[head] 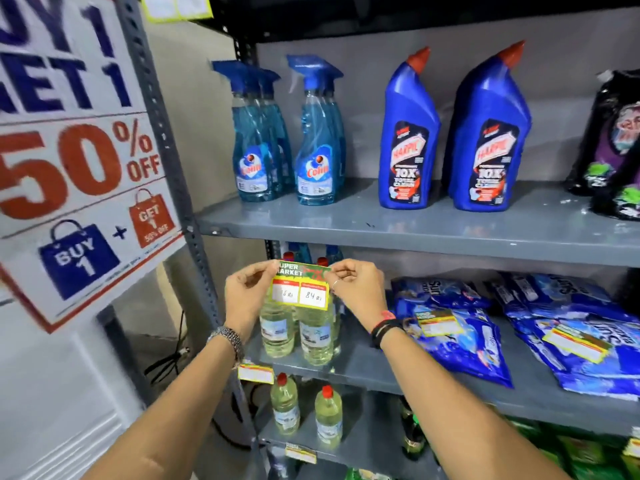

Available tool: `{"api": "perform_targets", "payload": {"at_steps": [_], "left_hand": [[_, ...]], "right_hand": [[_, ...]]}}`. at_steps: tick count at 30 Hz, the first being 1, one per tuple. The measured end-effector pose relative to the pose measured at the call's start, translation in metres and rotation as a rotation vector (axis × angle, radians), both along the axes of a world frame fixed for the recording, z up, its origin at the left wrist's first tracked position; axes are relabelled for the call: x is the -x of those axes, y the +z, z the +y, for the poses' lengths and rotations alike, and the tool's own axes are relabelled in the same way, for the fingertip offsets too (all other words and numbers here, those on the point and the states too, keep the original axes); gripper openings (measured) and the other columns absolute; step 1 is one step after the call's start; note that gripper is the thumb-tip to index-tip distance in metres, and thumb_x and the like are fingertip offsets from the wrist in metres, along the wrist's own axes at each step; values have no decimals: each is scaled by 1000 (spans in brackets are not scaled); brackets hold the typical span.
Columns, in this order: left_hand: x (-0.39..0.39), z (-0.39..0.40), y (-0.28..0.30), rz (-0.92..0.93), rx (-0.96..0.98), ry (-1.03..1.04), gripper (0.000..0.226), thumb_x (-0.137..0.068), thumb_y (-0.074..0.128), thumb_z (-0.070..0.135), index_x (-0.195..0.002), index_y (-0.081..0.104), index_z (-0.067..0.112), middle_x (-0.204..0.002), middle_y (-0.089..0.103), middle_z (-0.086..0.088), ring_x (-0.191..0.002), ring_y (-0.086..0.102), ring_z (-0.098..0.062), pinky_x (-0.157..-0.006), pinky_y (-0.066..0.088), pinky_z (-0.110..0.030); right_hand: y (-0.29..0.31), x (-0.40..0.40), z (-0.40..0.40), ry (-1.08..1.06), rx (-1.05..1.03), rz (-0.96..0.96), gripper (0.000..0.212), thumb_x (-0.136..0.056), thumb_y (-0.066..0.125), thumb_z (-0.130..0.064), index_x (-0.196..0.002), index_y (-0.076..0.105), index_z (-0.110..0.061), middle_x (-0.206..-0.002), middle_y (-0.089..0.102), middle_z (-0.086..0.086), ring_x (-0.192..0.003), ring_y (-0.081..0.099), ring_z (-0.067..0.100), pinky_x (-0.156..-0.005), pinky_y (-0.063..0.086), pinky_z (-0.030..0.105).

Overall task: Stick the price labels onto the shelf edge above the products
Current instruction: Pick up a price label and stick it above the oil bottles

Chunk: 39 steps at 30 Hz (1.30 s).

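Note:
A yellow-bordered price label [300, 285] with a green "SUPER MARKET" header and two white price boxes is held up by both hands. My left hand [246, 289] pinches its top left corner and my right hand [358, 289] pinches its top right corner. The label hangs just below the grey shelf edge [415, 245], in front of clear bottles of yellowish liquid [315, 336] on the shelf beneath. Above that edge stand blue spray bottles [317, 140] and blue toilet cleaner bottles [408, 133].
Blue detergent pouches [460, 337] with loose labels on them lie on the middle shelf to the right. Lower shelf edges carry stuck labels [255, 373]. A "50% OFF" poster [79, 161] hangs on the left upright. Dark pouches [613, 140] stand at the far right.

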<state>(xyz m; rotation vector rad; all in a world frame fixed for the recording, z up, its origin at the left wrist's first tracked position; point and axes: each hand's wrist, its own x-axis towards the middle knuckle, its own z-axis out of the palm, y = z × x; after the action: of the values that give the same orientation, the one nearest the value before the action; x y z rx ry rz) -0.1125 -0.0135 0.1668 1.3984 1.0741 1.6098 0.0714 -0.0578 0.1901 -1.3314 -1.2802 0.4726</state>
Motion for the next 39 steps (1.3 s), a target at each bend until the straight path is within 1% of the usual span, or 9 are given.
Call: {"api": "perform_targets", "payload": {"at_steps": [10, 13, 21, 27, 30, 32, 34, 37, 39], "left_hand": [[57, 69, 36, -70, -55, 16, 6, -82, 70, 19, -83, 73, 25, -77, 73, 16, -72, 67, 8, -63, 49, -5], [62, 86, 36, -62, -47, 1, 8, -82, 71, 20, -90, 73, 20, -85, 73, 6, -73, 67, 7, -64, 50, -7], [70, 103, 30, -49, -61, -14, 6, -80, 73, 23, -83, 72, 29, -82, 72, 10, -71, 67, 7, -63, 50, -7], [71, 101, 34, -40, -48, 8, 11, -74, 79, 22, -74, 72, 30, -74, 72, 13, -64, 67, 8, -57, 49, -6], [72, 102, 39, 3, -28, 57, 13, -68, 83, 26, -65, 70, 30, -63, 71, 17, -60, 67, 6, -53, 50, -9], [73, 101, 41, 60, -42, 119, 20, -66, 84, 31, -60, 65, 29, -64, 69, 15, -60, 65, 5, -56, 49, -11], [75, 100, 41, 178, -144, 215, 24, -68, 81, 36, -60, 59, 32, -73, 65, 15, -70, 61, -1, -66, 46, -17], [76, 99, 43, 406, -389, 313, 13, -77, 69, 47, -81, 63, 36, -97, 58, 16, -97, 48, -3, -86, 34, -22], [76, 103, 47, 555, -461, 252, 23, -84, 60, 48, -101, 67, 34, -113, 62, 15, -118, 46, -5, -101, 26, -25]], "right_hand": [[34, 72, 63, -102, -105, -85, 11, -73, 67, -19, -64, 66, -24, -50, 57, -14, -47, 52, -9, -49, 40, 0], [32, 79, 74, -131, -109, -100, 11, -74, 67, -19, -64, 66, -23, -50, 56, -15, -47, 52, -8, -49, 39, 1], [25, 94, 85, -239, -134, -100, 7, -76, 65, -20, -70, 68, -22, -54, 59, -12, -51, 54, 0, -59, 51, 19], [28, 98, 86, -286, -131, -126, 7, -76, 65, -18, -70, 69, -19, -51, 56, -13, -47, 51, -1, -53, 40, 4], [30, 102, 86, -330, -112, -110, 9, -74, 67, -22, -66, 66, -18, -49, 55, -9, -46, 49, 3, -53, 43, 14], [32, 103, 83, -383, -107, -147, 15, -73, 71, -28, -66, 62, -18, -55, 57, -4, -54, 52, 9, -57, 47, 24], [31, 103, 82, -456, -169, -328, 24, -72, 73, -32, -75, 56, -15, -74, 57, 0, -73, 52, 18, -66, 45, 32], [31, 110, 85, -487, -236, -602, 44, -76, 66, -48, -101, 55, -13, -106, 56, 8, -104, 50, 25, -90, 42, 39], [35, 113, 93, -406, -153, -681, 61, -80, 56, -57, -118, 52, -9, -125, 56, 13, -123, 45, 29, -108, 33, 44]]}}
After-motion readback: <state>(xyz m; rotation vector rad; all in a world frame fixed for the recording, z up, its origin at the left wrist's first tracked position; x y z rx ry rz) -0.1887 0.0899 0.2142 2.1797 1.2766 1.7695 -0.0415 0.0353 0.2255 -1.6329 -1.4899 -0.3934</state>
